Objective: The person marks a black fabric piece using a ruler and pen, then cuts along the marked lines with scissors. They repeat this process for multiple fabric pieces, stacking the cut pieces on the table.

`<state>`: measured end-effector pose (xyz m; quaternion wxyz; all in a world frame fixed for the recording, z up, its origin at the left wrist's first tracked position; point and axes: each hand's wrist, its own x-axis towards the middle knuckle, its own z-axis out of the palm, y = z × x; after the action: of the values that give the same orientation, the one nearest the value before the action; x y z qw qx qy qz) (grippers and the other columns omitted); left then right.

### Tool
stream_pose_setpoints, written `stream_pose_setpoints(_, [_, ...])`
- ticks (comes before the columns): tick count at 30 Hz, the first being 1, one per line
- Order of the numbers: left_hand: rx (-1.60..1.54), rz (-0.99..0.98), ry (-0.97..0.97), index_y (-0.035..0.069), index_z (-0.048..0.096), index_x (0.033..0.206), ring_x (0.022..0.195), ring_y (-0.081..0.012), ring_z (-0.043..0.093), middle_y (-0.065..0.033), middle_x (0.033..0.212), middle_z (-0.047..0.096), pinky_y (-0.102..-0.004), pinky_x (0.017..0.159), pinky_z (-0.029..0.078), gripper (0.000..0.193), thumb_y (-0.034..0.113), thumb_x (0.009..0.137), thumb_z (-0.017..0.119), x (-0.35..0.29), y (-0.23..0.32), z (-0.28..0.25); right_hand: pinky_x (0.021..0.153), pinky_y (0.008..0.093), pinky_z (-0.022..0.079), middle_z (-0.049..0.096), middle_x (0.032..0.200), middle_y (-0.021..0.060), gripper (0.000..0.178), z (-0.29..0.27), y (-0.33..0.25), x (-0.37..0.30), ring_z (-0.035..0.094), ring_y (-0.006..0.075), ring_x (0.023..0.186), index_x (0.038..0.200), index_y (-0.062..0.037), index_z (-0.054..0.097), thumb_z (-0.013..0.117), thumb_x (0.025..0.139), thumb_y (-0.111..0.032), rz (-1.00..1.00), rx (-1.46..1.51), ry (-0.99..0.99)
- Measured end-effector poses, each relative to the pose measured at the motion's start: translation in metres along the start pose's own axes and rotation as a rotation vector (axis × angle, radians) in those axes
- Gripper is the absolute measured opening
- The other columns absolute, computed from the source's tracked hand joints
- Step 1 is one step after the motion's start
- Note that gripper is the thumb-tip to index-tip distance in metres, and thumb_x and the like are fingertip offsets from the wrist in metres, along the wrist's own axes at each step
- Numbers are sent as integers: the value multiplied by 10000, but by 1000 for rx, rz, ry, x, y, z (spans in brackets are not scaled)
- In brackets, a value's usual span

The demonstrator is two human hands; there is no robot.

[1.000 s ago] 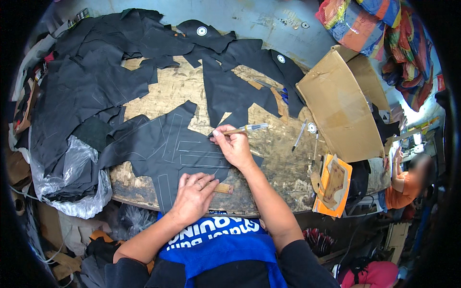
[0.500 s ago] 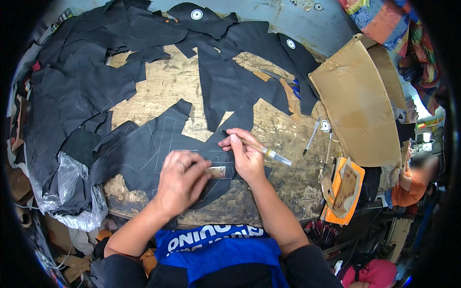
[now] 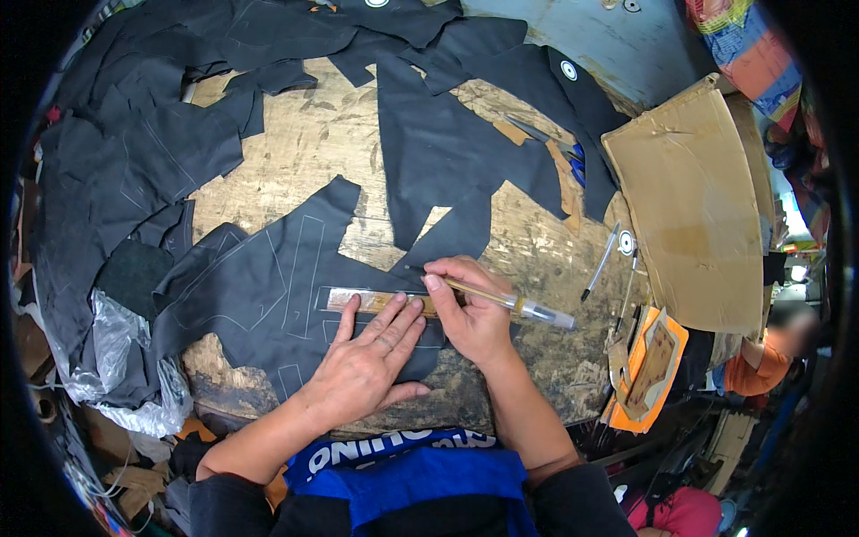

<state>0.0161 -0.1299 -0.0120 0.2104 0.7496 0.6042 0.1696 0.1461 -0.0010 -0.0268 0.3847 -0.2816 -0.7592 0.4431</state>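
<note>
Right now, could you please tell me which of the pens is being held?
The golden pen with the clear end, gripped in the right hand; the pale pen lies on the table near the cardboard box.

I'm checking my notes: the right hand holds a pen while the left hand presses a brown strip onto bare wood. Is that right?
Not quite: the surface is wrong. In the head view, the left hand presses the brown strip onto black sheet material; the right hand does hold a pen.

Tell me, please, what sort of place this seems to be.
Probably a leather or cloth workshop: black sheets, some marked in white, overlap on a worn wooden table, and the right hand holds a pen.
</note>
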Motion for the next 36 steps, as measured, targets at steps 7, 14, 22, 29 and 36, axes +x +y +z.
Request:
stream_pose_setpoints(7, [-71, -58, 54, -20, 500, 1272, 1339, -259, 353, -149, 1376, 452, -640, 1048, 162, 752, 497, 754, 670, -8, -6, -3, 594, 252, 463, 637, 784, 89, 64, 9, -4, 3, 596, 142, 666, 838, 21, 611, 652, 826, -26, -1, 23, -121])
stream_pose_setpoints(14, [-176, 35, -65, 22, 490, 1308, 1355, -251, 334, -129, 1388, 451, -708, 1021, -20, 926, 628, 642, 706, -11, -9, -6, 565, 290, 460, 628, 758, 98, 90, 11, -2, 3, 593, 195, 648, 845, 3, 611, 662, 818, -66, 85, 43, -114])
stream_pose_setpoints(22, [-149, 6, -48, -50, 447, 1313, 1364, -247, 315, -168, 1353, 476, -720, 1012, -2, 929, 646, 723, 619, -8, -5, -4, 571, 287, 467, 640, 753, 100, 62, 15, -2, 7, 595, 193, 666, 819, -6, 639, 678, 782, -38, -63, -51, -180])
stream_pose_setpoints(29, [-125, 3, -75, -31, 440, 1326, 1371, -256, 300, -160, 1379, 449, -710, 1023, 9, 932, 631, 703, 644, -7, -5, -4, 574, 310, 478, 636, 724, 96, 58, 11, -6, 10, 608, 222, 685, 795, -13, 639, 680, 775, -49, -77, -93, -199])
stream_pose_setpoints(36, [-101, 2, -30, -4, 469, 1314, 1357, -245, 327, -137, 1391, 444, -701, 1031, 31, 889, 594, 691, 678, -7, -5, -1, 570, 314, 480, 616, 700, 110, 62, 9, -5, 8, 608, 238, 649, 750, -8, 609, 657, 777, -37, -97, -160, -197])
